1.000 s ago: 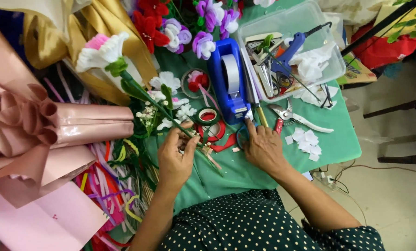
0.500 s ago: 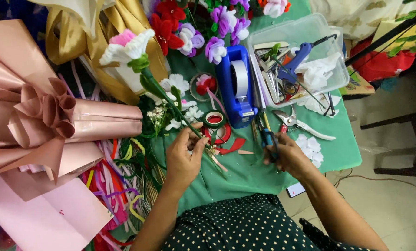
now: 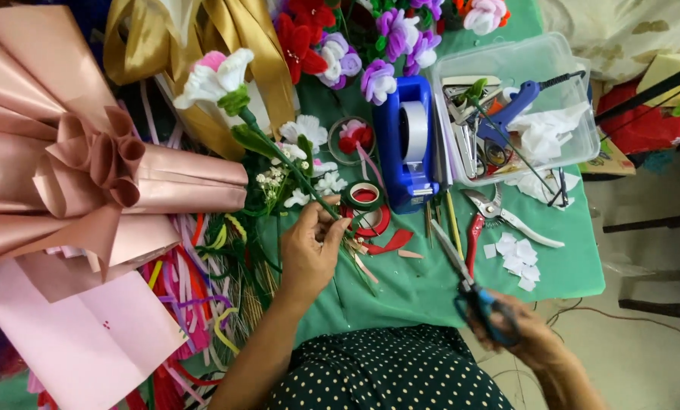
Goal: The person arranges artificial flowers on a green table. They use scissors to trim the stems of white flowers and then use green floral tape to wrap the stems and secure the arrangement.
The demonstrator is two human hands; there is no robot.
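Left hand (image 3: 313,254): centre of frame, fingers pinched around the green stem of a white-and-pink artificial flower (image 3: 217,74).
Flower head: upper left.
Right hand (image 3: 518,330): lower right, closed on blue-handled scissors (image 3: 469,285).
Surface: green cloth-covered table (image 3: 431,285).

Single view, head-worn. The scene is seen from above, looking steeply down onto a green table (image 3: 431,281) at close range. The wearer's dotted lap is caught at the bottom edge, the left hand (image 3: 313,247) near centre, the right hand (image 3: 518,334) low at right. Floor is seen past the table's right edge. No second view is supplied, so nothing is shared.
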